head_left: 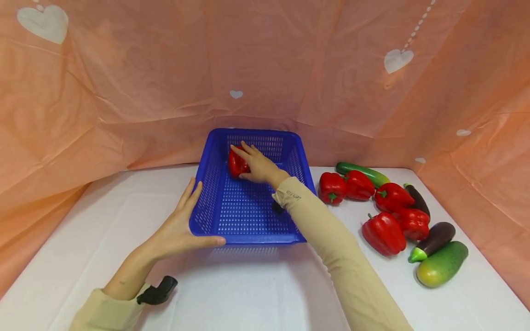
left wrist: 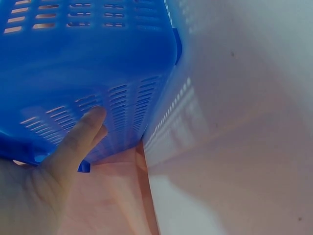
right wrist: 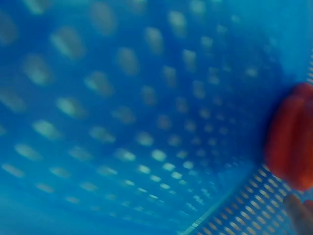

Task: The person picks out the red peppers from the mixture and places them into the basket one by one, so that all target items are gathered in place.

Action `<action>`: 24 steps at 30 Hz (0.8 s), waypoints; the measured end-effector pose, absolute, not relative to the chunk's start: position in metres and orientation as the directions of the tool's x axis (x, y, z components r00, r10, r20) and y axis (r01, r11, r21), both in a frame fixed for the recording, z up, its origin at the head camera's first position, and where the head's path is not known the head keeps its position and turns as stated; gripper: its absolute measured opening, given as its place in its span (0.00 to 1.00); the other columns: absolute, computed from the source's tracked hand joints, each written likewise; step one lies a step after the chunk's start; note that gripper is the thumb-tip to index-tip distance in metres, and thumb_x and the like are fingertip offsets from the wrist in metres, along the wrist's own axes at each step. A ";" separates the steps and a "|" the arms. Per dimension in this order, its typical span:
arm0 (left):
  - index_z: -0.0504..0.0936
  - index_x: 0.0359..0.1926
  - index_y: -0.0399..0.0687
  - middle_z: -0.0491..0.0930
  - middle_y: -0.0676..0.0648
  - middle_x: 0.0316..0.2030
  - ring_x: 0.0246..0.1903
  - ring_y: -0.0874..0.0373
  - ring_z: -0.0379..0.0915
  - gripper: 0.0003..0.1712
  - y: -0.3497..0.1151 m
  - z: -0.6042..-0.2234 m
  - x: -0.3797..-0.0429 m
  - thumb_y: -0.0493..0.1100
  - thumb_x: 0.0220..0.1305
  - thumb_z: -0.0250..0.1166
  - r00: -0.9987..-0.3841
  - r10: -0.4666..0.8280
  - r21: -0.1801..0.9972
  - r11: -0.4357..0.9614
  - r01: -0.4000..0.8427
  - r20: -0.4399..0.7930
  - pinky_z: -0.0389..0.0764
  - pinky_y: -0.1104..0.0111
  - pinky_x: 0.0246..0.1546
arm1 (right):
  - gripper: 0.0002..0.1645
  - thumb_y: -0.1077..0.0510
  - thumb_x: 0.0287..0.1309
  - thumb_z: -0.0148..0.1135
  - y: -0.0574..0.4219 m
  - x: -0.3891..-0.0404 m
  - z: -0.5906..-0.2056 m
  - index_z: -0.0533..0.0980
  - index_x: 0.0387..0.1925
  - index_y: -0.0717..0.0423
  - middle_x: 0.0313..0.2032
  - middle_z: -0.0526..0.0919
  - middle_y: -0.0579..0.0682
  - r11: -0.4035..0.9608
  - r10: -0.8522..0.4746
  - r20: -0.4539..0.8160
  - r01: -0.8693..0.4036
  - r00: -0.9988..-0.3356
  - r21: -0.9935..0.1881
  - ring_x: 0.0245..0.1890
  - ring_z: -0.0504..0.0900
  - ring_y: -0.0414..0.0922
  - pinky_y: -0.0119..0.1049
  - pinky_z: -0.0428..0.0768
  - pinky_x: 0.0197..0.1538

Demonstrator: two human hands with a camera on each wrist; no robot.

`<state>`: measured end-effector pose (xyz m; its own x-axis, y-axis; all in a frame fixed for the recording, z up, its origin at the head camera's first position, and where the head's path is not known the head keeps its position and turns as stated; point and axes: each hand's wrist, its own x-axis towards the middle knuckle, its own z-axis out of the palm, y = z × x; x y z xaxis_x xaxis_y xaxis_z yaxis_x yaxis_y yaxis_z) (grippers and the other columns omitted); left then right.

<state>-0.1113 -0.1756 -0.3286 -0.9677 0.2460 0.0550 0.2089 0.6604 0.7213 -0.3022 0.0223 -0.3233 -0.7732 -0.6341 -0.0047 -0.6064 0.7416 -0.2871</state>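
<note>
A blue plastic basket [head_left: 252, 239] with perforated walls stands on the white table. Inside it, at the back left, lies a red bell pepper [head_left: 235, 164]. My right hand [head_left: 260, 166] reaches into the basket with fingers spread over the pepper's right side. In the right wrist view, a fingertip [right wrist: 297, 211] shows just below the pepper [right wrist: 292, 139], with a small gap between them; the other fingers are out of sight there. My left hand [head_left: 181, 232] rests at the basket's front left corner, fingers straight along the left side and thumb extended along the front. The left wrist view shows the thumb [left wrist: 80, 139] against the perforated wall.
To the right of the basket lie several more red bell peppers [head_left: 384, 234], a long green cucumber [head_left: 364, 174], two dark eggplants [head_left: 436, 236] and a thick yellow-green vegetable [head_left: 443, 264]. An orange cloth [head_left: 265, 59] with white hearts hangs behind and at both sides.
</note>
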 end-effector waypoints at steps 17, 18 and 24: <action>0.33 0.76 0.47 0.25 0.45 0.76 0.71 0.30 0.36 0.75 -0.176 -0.331 -0.123 0.60 0.42 0.77 -0.963 0.267 0.729 0.651 0.213 0.043 0.52 0.31 0.61 | 0.48 0.52 0.59 0.65 0.032 -0.304 -0.300 0.51 0.75 0.42 0.76 0.42 0.53 0.735 -0.609 0.074 -0.597 -0.790 -0.323 0.75 0.42 0.55 0.51 0.56 0.72; 0.33 0.76 0.48 0.25 0.45 0.76 0.71 0.30 0.36 0.75 -0.176 -0.331 -0.123 0.60 0.42 0.77 -0.963 0.267 0.730 0.650 0.212 0.042 0.52 0.31 0.61 | 0.48 0.52 0.59 0.65 0.032 -0.304 -0.299 0.51 0.75 0.42 0.76 0.41 0.53 0.732 -0.612 0.077 -0.600 -0.787 -0.321 0.75 0.41 0.55 0.51 0.56 0.72; 0.32 0.76 0.49 0.24 0.46 0.76 0.71 0.29 0.35 0.75 -0.178 -0.330 -0.126 0.60 0.42 0.77 -0.964 0.265 0.736 0.646 0.202 0.032 0.51 0.30 0.61 | 0.47 0.51 0.60 0.64 0.034 -0.300 -0.289 0.50 0.75 0.43 0.76 0.41 0.54 0.724 -0.624 0.096 -0.620 -0.775 -0.303 0.76 0.41 0.54 0.50 0.55 0.73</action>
